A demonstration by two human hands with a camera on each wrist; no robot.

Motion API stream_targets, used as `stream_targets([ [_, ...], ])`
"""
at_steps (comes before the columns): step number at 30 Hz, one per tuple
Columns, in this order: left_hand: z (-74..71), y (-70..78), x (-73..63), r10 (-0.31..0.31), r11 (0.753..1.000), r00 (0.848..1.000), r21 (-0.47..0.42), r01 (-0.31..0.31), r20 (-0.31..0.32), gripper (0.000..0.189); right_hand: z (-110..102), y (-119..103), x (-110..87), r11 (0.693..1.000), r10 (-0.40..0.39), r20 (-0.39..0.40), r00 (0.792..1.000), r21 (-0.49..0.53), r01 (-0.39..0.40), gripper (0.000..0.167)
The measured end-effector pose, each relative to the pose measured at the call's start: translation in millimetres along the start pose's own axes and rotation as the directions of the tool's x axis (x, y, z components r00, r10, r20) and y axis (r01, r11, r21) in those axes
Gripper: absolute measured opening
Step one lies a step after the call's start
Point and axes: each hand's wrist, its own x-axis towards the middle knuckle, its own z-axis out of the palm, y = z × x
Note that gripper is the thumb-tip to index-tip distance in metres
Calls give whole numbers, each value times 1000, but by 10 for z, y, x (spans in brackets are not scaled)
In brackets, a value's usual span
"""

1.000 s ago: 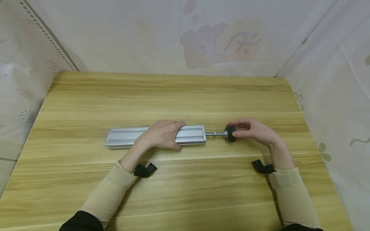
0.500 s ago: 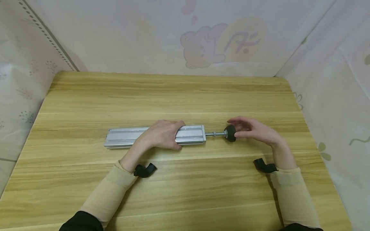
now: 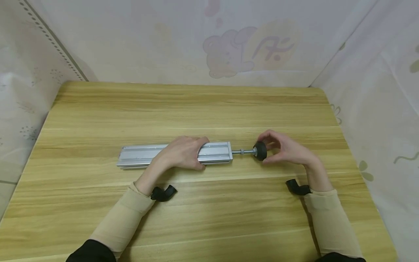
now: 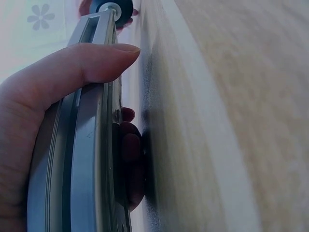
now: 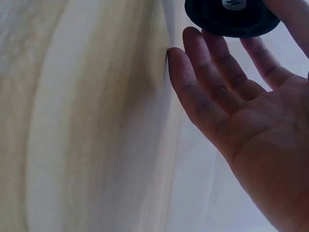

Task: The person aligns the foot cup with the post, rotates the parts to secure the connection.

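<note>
A silver aluminium extrusion profile (image 3: 214,153) lies lengthwise across the table, its slotted sides showing. My left hand (image 3: 183,151) grips it around the middle, and in the left wrist view the thumb crosses over it while the fingertips show along the far side. From its right end sticks a threaded rod with a nut (image 3: 242,151), which carries a black levelling foot (image 3: 260,151). My right hand (image 3: 288,149) has its fingers and thumb curled about the foot's rim. In the right wrist view, fingertips (image 5: 195,36) sit right at the foot's edge, below a screw head in its base.
The wood-grain table (image 3: 203,218) extends on all sides of the profile. Pale printed cloth (image 3: 147,43) hangs behind and at both sides. A black curved piece is fixed at each beige-sleeved wrist.
My right thumb has shifted from the foot's flat end down toward its lower rim, and the fingers have spread wider around it. My left hand keeps its hold on the profile.
</note>
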Motion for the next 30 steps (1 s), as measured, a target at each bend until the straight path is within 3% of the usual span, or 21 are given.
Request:
stream_targets([
  [12, -2, -9, 13, 4, 1000, 1000, 9, -4, 8, 71, -19, 17, 0, 993, 53, 26, 998, 100, -56, 64],
  [20, 2, -1, 1, 4, 1000, 1000, 7, -4, 5, 69, -37, 44, -10, 979, 183, 31, 983, 90, -185, 58],
  [30, -2, 2, -4, 7, 1000, 1000, -2, -7, 6, 70, -57, 61, -11, 974, 188, 90, 978, 109, -197, 42],
])
